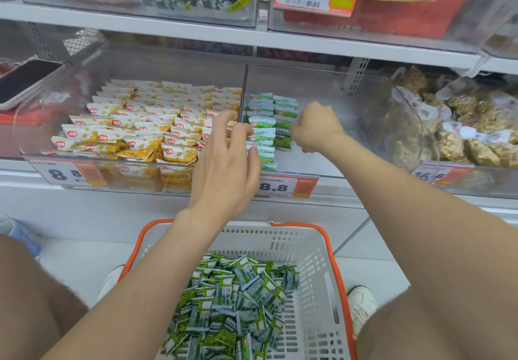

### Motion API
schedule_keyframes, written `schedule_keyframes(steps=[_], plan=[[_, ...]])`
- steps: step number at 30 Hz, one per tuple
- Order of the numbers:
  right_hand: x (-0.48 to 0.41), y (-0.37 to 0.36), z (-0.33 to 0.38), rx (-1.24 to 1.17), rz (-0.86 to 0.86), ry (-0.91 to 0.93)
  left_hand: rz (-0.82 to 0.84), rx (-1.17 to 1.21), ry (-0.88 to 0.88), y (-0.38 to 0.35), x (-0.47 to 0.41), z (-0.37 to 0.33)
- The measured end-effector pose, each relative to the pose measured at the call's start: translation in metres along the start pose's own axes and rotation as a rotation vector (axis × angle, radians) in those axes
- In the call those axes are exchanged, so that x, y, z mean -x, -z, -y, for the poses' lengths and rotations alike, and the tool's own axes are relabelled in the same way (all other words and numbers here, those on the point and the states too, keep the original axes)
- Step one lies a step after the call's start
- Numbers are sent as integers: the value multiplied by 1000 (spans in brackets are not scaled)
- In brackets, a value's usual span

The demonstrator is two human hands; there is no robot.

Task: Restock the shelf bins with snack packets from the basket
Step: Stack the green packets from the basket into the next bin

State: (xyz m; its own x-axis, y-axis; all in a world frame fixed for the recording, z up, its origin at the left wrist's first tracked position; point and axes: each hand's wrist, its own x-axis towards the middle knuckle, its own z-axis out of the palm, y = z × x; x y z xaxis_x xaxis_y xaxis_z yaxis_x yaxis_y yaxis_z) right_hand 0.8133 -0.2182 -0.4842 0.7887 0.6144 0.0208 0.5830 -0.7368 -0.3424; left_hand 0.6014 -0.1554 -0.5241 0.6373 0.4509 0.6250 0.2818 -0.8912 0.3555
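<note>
A clear shelf bin holds two rows of green snack packets against its left wall. My left hand reaches over the bin's front edge with fingers spread, its fingertips touching the front packets of the left row. My right hand is inside the bin with fingers curled, pinching a green packet at the front of the right row. Below, a grey basket with an orange rim on the floor holds a heap of several loose green packets.
The bin to the left is full of yellow-and-white snack packets. A bin of brown bagged snacks lies to the right. Orange price tags hang along the shelf front. A phone rests at far left. My knees flank the basket.
</note>
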Motion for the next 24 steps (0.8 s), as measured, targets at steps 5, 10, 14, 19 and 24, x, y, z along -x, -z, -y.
schedule_keyframes(steps=[5, 10, 14, 19, 24], plan=[[86, 36, 18, -168, -231, 489, -143, 150, -68, 6, 10, -2], [156, 23, 28, 124, 188, 713, -219, -86, -293, -8, 60, 14], [183, -26, 17, 459, 532, 706, 401, -90, -271, -40, 112, 51], [189, -72, 13, 667, 731, 720, 969, -280, 45, -72, 165, 89], [178, -98, 14, 704, 736, 739, 1261, -285, 211, -113, 210, 111]])
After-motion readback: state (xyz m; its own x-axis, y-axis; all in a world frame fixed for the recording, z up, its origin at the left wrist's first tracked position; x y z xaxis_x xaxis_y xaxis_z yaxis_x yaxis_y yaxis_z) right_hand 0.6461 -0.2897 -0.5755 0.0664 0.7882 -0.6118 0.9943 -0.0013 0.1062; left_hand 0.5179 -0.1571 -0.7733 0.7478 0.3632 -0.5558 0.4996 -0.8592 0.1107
